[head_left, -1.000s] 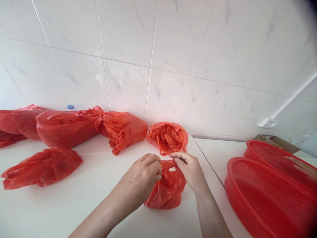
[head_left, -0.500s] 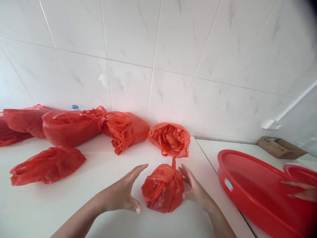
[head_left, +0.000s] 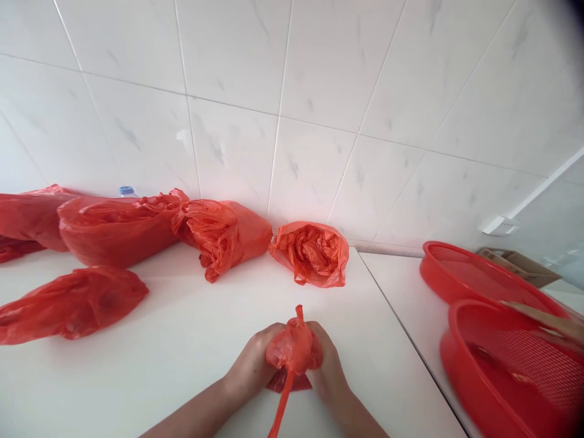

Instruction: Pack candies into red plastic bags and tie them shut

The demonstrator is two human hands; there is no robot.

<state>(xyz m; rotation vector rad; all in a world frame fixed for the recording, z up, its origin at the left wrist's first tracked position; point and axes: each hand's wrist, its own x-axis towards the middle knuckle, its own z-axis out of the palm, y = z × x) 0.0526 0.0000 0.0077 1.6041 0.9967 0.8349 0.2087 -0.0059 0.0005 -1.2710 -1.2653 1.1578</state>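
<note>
A small red plastic bag (head_left: pixel 292 350), bunched into a ball, sits on the white counter (head_left: pixel 191 340) near its front edge. My left hand (head_left: pixel 252 367) and my right hand (head_left: pixel 327 365) press it from both sides, squeezing it tight between them. A twisted tip sticks up from the ball and a thin red strip hangs down toward me.
Several stuffed red plastic bags (head_left: pixel 311 252) lie along the tiled wall and at left (head_left: pixel 73 302). A blue bottle cap (head_left: pixel 126 191) shows behind them. Two red mesh baskets (head_left: pixel 511 365) stand at right, with another person's hand (head_left: pixel 547 316) over them. A cardboard box (head_left: pixel 520 263) sits behind.
My hands let go of the bag's handles, opened on either side of it, then closed in and squeezed it into a smaller ball. The red baskets at right were shifted.
</note>
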